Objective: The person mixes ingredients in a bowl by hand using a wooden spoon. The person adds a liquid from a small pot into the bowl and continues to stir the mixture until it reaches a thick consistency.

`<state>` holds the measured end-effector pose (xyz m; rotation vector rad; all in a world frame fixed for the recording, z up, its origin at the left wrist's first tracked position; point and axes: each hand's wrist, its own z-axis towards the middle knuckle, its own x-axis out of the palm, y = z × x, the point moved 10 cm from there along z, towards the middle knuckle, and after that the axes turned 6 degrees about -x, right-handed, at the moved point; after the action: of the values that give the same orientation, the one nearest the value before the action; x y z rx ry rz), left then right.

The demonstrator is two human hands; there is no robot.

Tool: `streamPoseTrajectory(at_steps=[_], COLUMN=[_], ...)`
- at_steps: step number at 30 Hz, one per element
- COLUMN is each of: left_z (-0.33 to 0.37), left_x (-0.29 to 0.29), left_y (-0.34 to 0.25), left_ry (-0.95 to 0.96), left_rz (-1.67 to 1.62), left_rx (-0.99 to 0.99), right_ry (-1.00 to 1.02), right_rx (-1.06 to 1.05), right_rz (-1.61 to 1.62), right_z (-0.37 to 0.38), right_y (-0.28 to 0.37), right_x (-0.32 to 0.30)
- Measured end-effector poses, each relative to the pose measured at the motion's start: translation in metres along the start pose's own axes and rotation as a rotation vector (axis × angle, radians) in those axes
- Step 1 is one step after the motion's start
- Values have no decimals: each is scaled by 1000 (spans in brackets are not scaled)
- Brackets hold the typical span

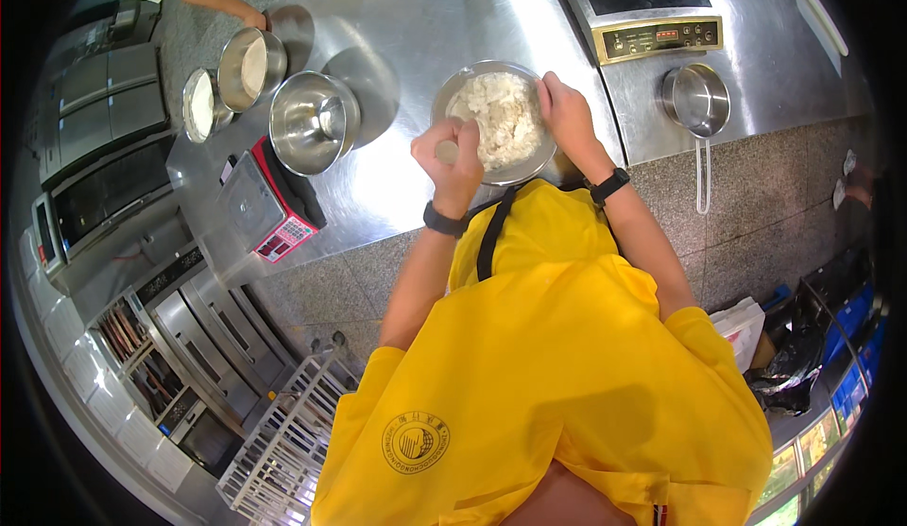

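Observation:
A metal bowl (443, 94) stands at the worktop's front edge, close to my body. Pale, shaggy, floury dough (505, 120) fills much of it. My left hand (448, 172) is closed at the bowl's near left side, around a stick (446, 152) whose round, light-brown end points up. The stick's lower part is hidden by my fingers, so its exact kind cannot be told. On the far right, my right hand (569, 121) grips the bowl's rim, thumb and fingers bent over it.
Left on the steel worktop (397, 34) are an empty-looking bowl (315, 124), a red kitchen scale (283, 206), a bowl of tan powder (253, 68) and a bowl of white powder (200, 105). Another person's hand (253, 17) is beside them. An induction cooker (652, 16) and saucepan (697, 101) stand right.

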<state>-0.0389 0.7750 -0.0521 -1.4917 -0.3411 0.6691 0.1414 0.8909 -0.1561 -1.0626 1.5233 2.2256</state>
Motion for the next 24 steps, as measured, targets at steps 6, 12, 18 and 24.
streamPoseTrajectory(at_steps=[6, 12, 18, 24], left_z=[-37, -19, 12, 1], left_x=[15, 39, 33, -7], left_y=[-19, -6, 5, -13], left_ry=[73, 60, -72, -64], left_rz=[-44, -129, -164, 55], left_rx=[-58, 0, 14, 98], right_ry=[-19, -42, -32, -64], right_rx=[-20, 32, 66, 63], right_rz=[13, 71, 49, 4], right_z=[1, -6, -4, -2], right_y=[6, -4, -9, -14], right_x=[-2, -3, -4, -6])
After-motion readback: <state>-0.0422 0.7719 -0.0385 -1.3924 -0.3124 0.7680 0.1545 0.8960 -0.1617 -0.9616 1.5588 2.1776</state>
